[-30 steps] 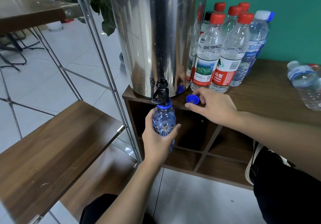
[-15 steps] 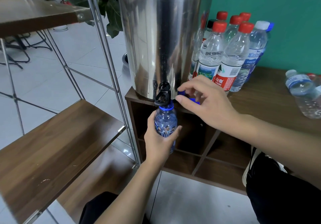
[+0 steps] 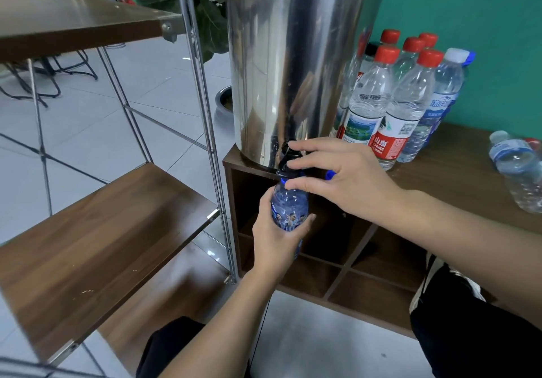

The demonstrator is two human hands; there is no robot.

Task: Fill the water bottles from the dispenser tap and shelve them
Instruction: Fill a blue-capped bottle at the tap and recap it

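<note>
Wooden cabinet (image 3: 457, 178); left hand (image 3: 275, 240) grips bottle (image 3: 289, 207) under tap (image 3: 289, 157)

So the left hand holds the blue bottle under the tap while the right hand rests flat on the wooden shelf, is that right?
Not quite. In the head view the left hand does hold the blue bottle under the tap, but the right hand is at the tap, not on the shelf.

Dispenser (image 3: 293, 64): top cut off by upper frame edge. Tap (image 3: 289, 157) mostly hidden behind right hand (image 3: 346, 178); lever position unreadable. Blue cap (image 3: 330, 174) at the cabinet's (image 3: 457, 178) front edge only a sliver past the fingers. Lying bottle (image 3: 519, 169) clipped at the right frame edge. Water level in held bottle (image 3: 289, 204) unclear.
</note>
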